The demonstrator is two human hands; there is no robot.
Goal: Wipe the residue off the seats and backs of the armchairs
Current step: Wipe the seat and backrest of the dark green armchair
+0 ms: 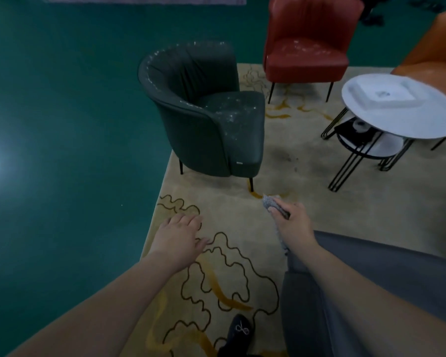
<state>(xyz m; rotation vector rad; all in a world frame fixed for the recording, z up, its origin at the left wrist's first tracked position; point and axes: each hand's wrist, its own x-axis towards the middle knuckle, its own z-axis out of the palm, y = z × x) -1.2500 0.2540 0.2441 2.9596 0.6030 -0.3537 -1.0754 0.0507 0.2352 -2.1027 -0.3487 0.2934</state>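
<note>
Keep right hand [292, 220] gripping cloth [274, 203]; left hand [177, 234] relaxed, holding nothing. Approach dark armchair [206, 112] ahead on rug [281, 163]. Wipe speckled seat and back rim with overlapping strokes, folding cloth when soiled.

Dark green armchair [206, 112] and red armchair [307, 45]: smooth, leather-like upholstery, slightly glossy, speckled with pale residue. Cloth [274, 206]: grey, nubby fabric, possibly microfibre. Rug [281, 155]: matt, short-pile. Round table [402, 112]: smooth white top, thin black metal legs.
</note>
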